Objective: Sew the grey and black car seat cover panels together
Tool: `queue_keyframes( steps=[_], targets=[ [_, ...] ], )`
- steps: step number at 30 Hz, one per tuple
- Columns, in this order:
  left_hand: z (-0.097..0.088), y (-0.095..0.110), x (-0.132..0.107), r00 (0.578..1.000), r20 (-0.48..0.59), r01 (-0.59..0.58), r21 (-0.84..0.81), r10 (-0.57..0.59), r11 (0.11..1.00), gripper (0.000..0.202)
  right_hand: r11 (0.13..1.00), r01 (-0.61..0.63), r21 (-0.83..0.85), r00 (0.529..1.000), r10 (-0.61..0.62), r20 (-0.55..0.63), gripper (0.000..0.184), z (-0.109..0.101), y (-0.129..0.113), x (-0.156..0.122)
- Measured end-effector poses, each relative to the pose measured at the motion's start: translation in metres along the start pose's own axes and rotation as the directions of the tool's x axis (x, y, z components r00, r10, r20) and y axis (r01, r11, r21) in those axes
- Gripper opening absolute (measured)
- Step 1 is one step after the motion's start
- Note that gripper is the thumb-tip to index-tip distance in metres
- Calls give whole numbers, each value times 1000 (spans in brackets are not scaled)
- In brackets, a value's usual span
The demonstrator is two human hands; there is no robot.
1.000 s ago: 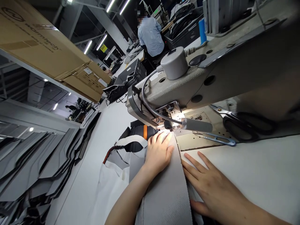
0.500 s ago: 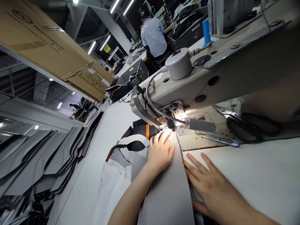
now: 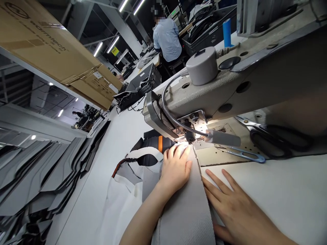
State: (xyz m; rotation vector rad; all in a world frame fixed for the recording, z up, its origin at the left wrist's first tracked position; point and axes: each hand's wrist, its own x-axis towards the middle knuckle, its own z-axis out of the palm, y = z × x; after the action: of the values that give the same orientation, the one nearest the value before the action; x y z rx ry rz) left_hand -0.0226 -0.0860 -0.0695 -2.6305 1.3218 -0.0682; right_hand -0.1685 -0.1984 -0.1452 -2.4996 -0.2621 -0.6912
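Note:
A strip of grey fabric (image 3: 185, 217) runs from the lower edge of the view up to the lit foot of a sewing machine (image 3: 194, 92). Flat on its upper end lies my left hand (image 3: 176, 166), fingers stretched toward the foot. My right hand (image 3: 230, 200) rests with spread fingers along the fabric's right edge, partly on the white table; its thumb reaches to the edge. Left of the fabric, a black piece with an orange stripe (image 3: 160, 143) and a white curved strip (image 3: 146, 151) lie bunched. The needle point is hidden by the machine head.
Black-handled scissors (image 3: 268, 132) and small blue thread snips (image 3: 245, 154) lie right of the needle area. Grey cut panels (image 3: 51, 173) are stacked on the left. A cardboard box (image 3: 51, 51) stands on a shelf at upper left. A person in a blue shirt (image 3: 167, 39) sits farther back.
The camera view has shifted slightly, so the machine appears a little farther right. Both hands keep nearly the same pose on the fabric; nothing has been let go or picked up.

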Motion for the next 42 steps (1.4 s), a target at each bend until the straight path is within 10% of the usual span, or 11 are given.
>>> queue_keyframes(
  steps=[25,42],
  targets=[
    [10,-15,18,990,-126,-60,23,63,998,33,1000,3,-18,1000,-3,4,50,8,7,14],
    [7,-23,5,994,-14,-106,-10,106,994,44,1000,3,-13,997,-4,-71,61,4,11,14]
  ],
)
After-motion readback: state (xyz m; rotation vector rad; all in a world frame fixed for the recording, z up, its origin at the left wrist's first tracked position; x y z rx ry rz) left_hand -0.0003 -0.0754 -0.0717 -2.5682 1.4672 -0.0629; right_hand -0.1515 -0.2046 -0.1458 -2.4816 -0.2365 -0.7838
